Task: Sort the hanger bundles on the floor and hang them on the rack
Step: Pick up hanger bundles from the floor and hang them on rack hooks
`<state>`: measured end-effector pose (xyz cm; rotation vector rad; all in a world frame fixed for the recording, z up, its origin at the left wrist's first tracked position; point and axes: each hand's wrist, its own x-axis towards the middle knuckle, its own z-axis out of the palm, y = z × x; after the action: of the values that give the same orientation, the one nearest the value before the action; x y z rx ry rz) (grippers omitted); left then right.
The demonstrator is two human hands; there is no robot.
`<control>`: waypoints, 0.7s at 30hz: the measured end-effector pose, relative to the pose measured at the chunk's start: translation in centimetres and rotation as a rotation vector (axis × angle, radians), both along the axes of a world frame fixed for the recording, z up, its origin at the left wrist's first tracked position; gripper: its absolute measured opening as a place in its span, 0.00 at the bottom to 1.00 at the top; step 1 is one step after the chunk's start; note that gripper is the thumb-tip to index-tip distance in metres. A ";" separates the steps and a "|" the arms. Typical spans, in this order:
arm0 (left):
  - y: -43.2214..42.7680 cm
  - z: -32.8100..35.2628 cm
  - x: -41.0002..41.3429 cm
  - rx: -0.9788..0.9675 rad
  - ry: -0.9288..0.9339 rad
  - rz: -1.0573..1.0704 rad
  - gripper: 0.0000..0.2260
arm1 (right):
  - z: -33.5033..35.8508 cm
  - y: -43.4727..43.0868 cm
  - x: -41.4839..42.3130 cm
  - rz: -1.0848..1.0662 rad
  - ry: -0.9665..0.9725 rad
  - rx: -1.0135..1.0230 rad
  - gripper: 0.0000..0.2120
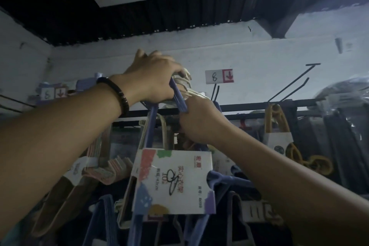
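Fingers, left hand (151,78): curled over the top of the cream and blue hooks (184,84), gripping them bunched together; the fingertips are partly hidden.
Fingers, right hand (197,120): wrapped round the blue hanger necks just below the hooks; the tips are hidden behind the hand, so I cannot tell how tightly they grip.
Hanger bundle (173,179): held up in both hands, its card sleeve hanging below them and its hooks above the rack bar (249,106); it does not look seated yet.
Risk, hooks: they fan apart under the left hand, so some could miss the support while others catch, leaving the bundle hanging crooked.
Risk, sleeve: the weight hangs from the necks, and a jerk could slide hangers out of the card.
Risk, neighbours: hung bundles crowd in on both sides, so the lower ends could snag on them.
Risk, light: the place is dim, which makes aiming harder.
Count, pink-beige bundle (99,166): one, hung at the left.
Count, number tags: two, a blurred one (52,93) and one reading 8 (219,76).
Count, bracelet (115,96): one, on the left wrist.
Count, hands: two.
Count, bundle in hand: one.
Count, yellow bundle (275,120): one, at the right.
Count, wire pegs (289,86): at least two.
Count, dark bundles: too murky to count.
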<state>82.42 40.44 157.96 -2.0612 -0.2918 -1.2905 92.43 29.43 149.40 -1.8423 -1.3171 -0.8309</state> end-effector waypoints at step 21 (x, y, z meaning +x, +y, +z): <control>-0.8 -0.5 4.9 0.130 0.274 0.016 0.33 | -0.9 -7.9 8.4 -0.439 -0.026 -0.049 0.05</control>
<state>87.30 39.68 157.49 -2.0871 -0.0984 -0.9750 100.87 21.50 148.50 -2.2055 -0.9637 -1.0551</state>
